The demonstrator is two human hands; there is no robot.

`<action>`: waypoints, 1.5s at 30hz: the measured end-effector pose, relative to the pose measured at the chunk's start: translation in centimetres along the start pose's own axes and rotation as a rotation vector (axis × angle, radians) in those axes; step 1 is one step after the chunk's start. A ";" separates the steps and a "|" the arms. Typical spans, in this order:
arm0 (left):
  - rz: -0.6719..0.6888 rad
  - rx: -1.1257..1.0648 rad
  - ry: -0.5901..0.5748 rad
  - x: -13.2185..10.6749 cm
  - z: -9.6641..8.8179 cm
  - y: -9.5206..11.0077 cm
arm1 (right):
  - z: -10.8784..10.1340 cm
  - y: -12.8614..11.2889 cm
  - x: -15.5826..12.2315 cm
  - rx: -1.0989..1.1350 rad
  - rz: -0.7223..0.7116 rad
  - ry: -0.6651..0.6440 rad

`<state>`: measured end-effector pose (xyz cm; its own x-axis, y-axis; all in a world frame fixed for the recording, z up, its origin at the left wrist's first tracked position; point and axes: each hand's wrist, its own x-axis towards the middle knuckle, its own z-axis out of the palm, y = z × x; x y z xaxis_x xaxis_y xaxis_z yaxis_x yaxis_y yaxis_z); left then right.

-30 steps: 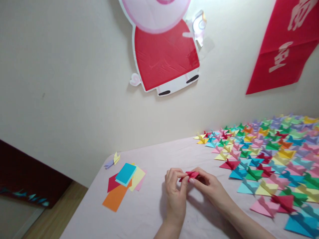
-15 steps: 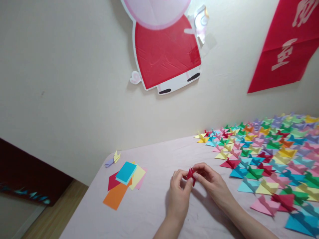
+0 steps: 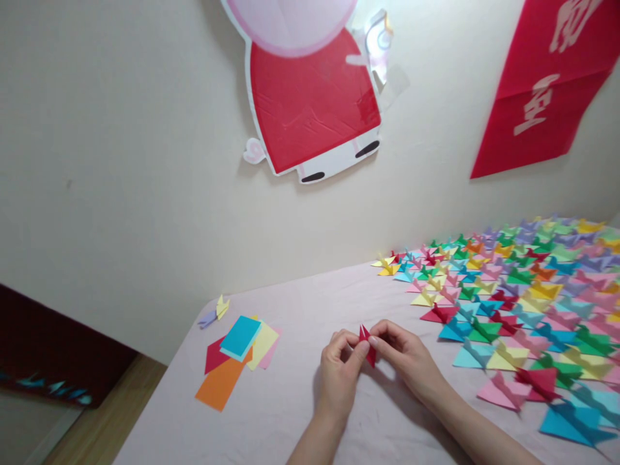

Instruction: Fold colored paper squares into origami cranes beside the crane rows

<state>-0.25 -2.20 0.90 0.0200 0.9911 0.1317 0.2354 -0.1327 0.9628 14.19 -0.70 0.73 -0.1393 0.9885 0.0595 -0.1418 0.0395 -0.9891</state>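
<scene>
A small piece of folded red paper, narrow with two pointed tips at the top, is held between both hands over the bed-like surface. My left hand pinches it from the left with thumb and fingers. From the right, the thumb and fingertips of my right hand grip its edge. Parts of the paper are hidden behind the fingertips. To the left lies a pile of paper sheets, with a blue sheet on top and an orange sheet below it.
Many folded paper cranes, among them a blue crane and a pink crane, fill the right side in rows. A yellow folded paper and a purple one stand near the far left corner. The wall rises behind.
The red paper has been turned so its two tips now show apart at the top. Both hands keep hold of it. The whole view has shifted slightly.
</scene>
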 end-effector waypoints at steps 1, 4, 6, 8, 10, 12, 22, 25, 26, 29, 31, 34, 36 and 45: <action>-0.003 -0.003 -0.003 0.0 0.0 -0.1 | 0.0 0.0 0.0 0.000 -0.003 0.002; -0.013 -0.003 -0.004 0.0 0.1 -0.3 | 0.0 0.0 -0.1 0.002 -0.018 0.011; -0.002 0.004 -0.008 0.0 0.1 -0.4 | -0.1 0.1 0.0 0.001 -0.032 0.011; 0.012 0.011 -0.014 0.0 0.0 -0.5 | -0.2 0.2 0.0 -0.011 -0.037 0.005; 0.022 0.012 -0.009 0.0 0.0 -0.4 | -0.3 0.3 0.0 -0.031 -0.034 -0.002; 0.029 0.007 0.004 0.1 0.0 -0.4 | -0.3 0.4 0.0 -0.036 -0.031 -0.007; 0.002 -0.069 0.028 0.3 -0.2 -0.1 | -0.3 0.3 0.0 -0.037 -0.048 -0.009; 0.002 -0.092 0.032 0.3 -0.2 -0.2 | -0.3 0.3 0.0 -0.060 -0.079 -0.010; 0.000 -0.100 0.034 0.3 -0.2 -0.3 | -0.3 0.4 0.0 -0.060 -0.086 -0.011; -0.006 -0.123 0.033 0.4 -0.2 -0.3 | -0.2 0.5 0.0 -0.036 -0.090 -0.017; -0.006 -0.135 0.033 0.4 -0.2 -0.4 | -0.2 0.6 0.0 -0.017 -0.084 -0.023; -0.005 -0.140 0.037 0.4 -0.3 -0.5 | -0.1 0.5 -0.1 0.000 -0.081 -0.032; -0.006 -0.140 0.039 0.4 -0.3 -0.5 | -0.1 0.4 -0.1 0.000 -0.084 -0.033; -0.026 -0.125 0.035 0.3 -0.1 -0.2 | -0.2 0.3 -0.2 -0.022 -0.072 -0.050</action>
<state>-0.43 -1.86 0.75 -0.0191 0.9935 0.1119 0.1126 -0.1091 0.9876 14.32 -0.83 0.40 -0.1780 0.9745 0.1366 -0.1314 0.1141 -0.9847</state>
